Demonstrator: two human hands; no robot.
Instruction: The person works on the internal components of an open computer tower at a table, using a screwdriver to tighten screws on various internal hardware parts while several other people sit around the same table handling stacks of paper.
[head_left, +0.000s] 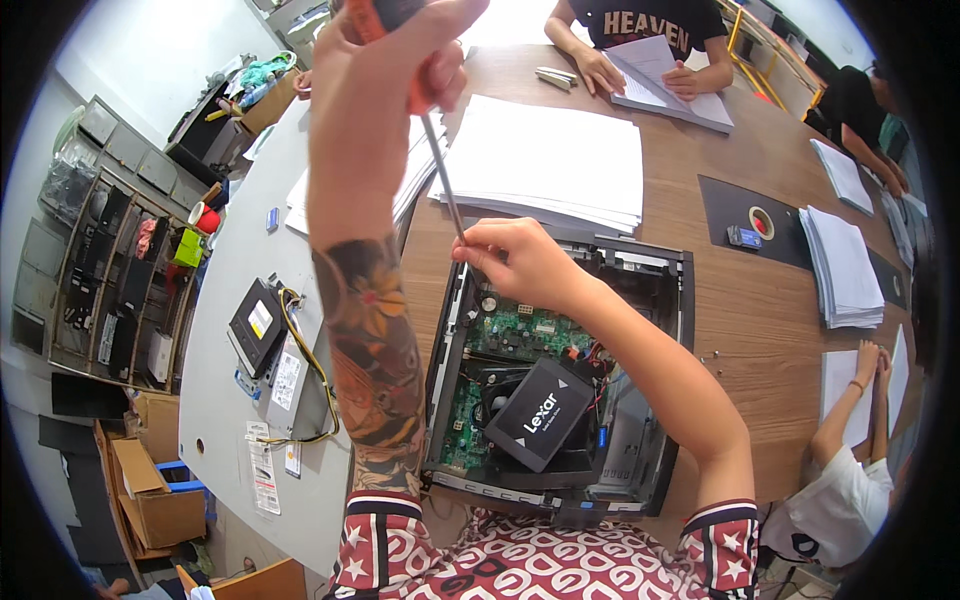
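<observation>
Raised high, my left hand grips the orange-and-black handle of a screwdriver. The metal shaft slants down to the fingertips of my right hand, which are pinched together at its tip. Any small part between those fingers is hidden. Below them lies an opened desktop computer case with a green circuit board inside. A black flat solid-state drive rests tilted over the case's lower middle, next to cables. My right forearm crosses the case's right side.
A power supply with cables and an optical drive lie on the grey table at left. Paper stacks stand beyond the case. Small screws lie to its right. Tape sits on a black mat. Other people work around the table.
</observation>
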